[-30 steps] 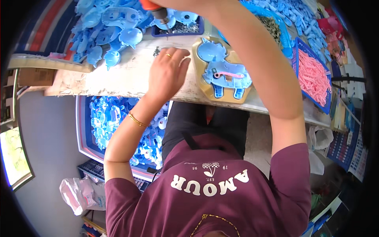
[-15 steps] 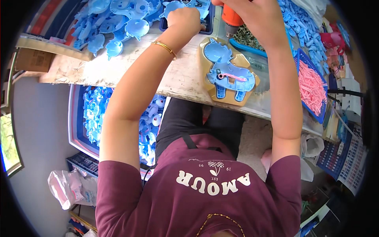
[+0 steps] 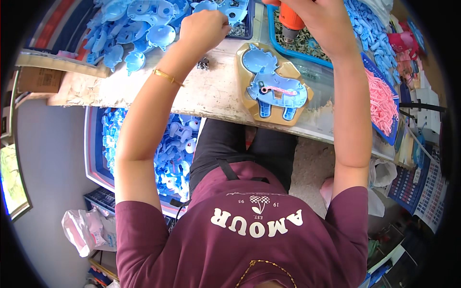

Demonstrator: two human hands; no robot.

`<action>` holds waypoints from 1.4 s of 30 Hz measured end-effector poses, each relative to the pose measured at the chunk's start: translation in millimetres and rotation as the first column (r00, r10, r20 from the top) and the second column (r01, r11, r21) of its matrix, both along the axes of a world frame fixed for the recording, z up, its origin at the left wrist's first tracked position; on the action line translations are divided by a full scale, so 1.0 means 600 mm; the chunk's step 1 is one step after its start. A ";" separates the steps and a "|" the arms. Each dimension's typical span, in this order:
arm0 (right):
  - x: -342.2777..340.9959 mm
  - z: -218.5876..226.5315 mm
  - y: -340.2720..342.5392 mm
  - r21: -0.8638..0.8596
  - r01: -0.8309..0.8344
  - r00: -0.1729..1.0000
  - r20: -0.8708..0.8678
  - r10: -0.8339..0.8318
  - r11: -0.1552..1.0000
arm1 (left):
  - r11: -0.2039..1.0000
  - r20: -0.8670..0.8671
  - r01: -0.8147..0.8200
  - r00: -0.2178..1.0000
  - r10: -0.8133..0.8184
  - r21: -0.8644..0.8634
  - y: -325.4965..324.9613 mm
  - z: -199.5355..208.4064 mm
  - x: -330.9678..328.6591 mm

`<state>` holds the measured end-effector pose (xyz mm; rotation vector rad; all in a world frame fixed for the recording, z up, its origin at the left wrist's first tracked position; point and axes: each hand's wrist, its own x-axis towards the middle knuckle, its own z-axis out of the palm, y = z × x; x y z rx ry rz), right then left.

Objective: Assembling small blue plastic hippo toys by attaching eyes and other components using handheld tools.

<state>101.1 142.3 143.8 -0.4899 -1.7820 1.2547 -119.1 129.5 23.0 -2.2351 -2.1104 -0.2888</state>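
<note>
My right hand (image 3: pixel 319 24) grips an orange power screwdriver (image 3: pixel 291 21), its chuck pointing down over a teal-rimmed tray (image 3: pixel 272 36) of small metal pieces. My left hand (image 3: pixel 204 31) is closed with fingers curled, near a dark blue bin (image 3: pixel 250 21) holding blue plastic shells and small screws; whatever it pinches is hidden. Nearer me, a tan holder (image 3: pixel 245 91) carries an animal-shaped blue shell (image 3: pixel 281 93), hollow side up. Inside that shell lie a pink strip (image 3: pixel 282 91) and a small dark ring-shaped part. A little cluster of dark metal bits (image 3: pixel 203 63) sits on the table below my left hand.
Blue shells (image 3: pixel 144 36) heap up at the far left. On the right are a blue basket (image 3: pixel 394 137) of pink strips and a pile of blue parts (image 3: pixel 372 33). Below the table edge, a large tub (image 3: pixel 91 144) holds many blue pieces.
My left hand has moved left, away from the dark blue bin, uncovering the metal bits on the table. The screwdriver, still in my right hand, is a little further right, over the teal-rimmed tray.
</note>
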 end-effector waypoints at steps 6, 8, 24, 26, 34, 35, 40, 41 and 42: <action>-0.005 -0.036 -0.013 0.033 -0.168 0.972 -0.164 0.171 0.985 | 0.939 0.206 0.245 0.932 -0.297 0.243 -0.098 0.024 0.074; 0.002 -0.009 -0.053 -0.199 -0.079 0.997 -0.027 0.075 0.977 | 0.935 0.323 0.258 0.888 -0.328 0.243 -0.128 0.022 0.093; 0.020 -0.041 -0.085 -0.289 -0.134 0.977 -0.200 0.077 0.948 | 0.919 0.472 0.297 0.791 -0.389 0.260 -0.169 0.015 0.159; 0.023 -0.036 -0.088 -0.317 -0.134 0.978 -0.194 0.074 0.939 | 0.941 0.601 0.290 0.726 -0.334 0.173 -0.172 0.018 0.164; 0.042 -0.045 -0.098 -0.348 -0.043 0.985 -0.169 -0.018 0.936 | 0.928 0.713 0.333 0.609 -0.346 0.166 -0.174 0.003 0.177; 0.053 -0.041 -0.100 -0.355 -0.014 0.994 -0.102 -0.023 0.935 | 0.916 0.647 0.317 0.650 -0.399 0.246 -0.174 0.004 0.181; 0.079 -0.127 -0.065 -0.359 0.118 0.983 -0.089 -0.159 0.926 | 0.856 0.429 0.401 0.744 -0.513 0.328 -0.173 0.000 0.185; 0.074 -0.171 -0.031 -0.196 -0.182 0.894 -0.442 0.079 0.964 | 0.833 0.404 0.437 0.732 -0.548 0.339 -0.173 -0.006 0.190; 0.059 -0.180 -0.020 0.065 -0.415 0.635 -0.694 0.340 0.908 | 0.834 0.406 0.437 0.732 -0.547 0.337 -0.176 -0.011 0.190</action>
